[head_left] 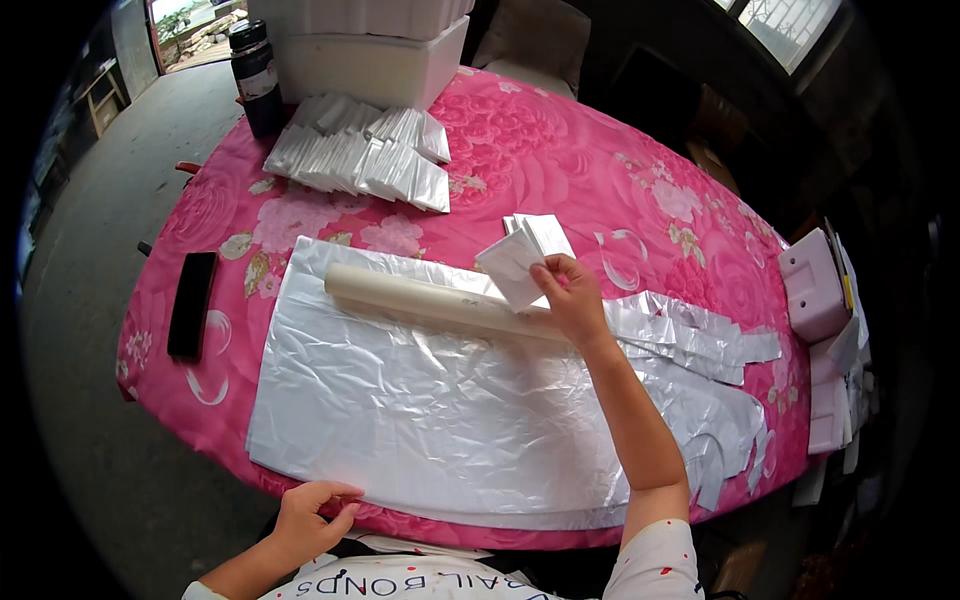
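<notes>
My right hand (571,295) pinches a small square white packet (511,268) between thumb and fingers, above the far edge of the plastic sheets. Just behind it, a few similar white packets (545,235) lie on the tablecloth. Spread flat before me is a stack of thin, shiny white plastic bags (430,420), its cut strips reaching to the right. Across the stack's far part rests a long cream-coloured tube (430,297), its right end hidden behind my right hand. At the near left edge of the stack, my left hand (312,517) has thumb and forefinger apart, holding nothing visible.
Many folded white packets (360,155) lie in rows at the back left, before white foam boxes (370,65) and a dark bottle (257,80). A black phone (192,305) lies at left. Pinkish-white containers (815,285) stand along the right edge of the pink floral tablecloth (600,150).
</notes>
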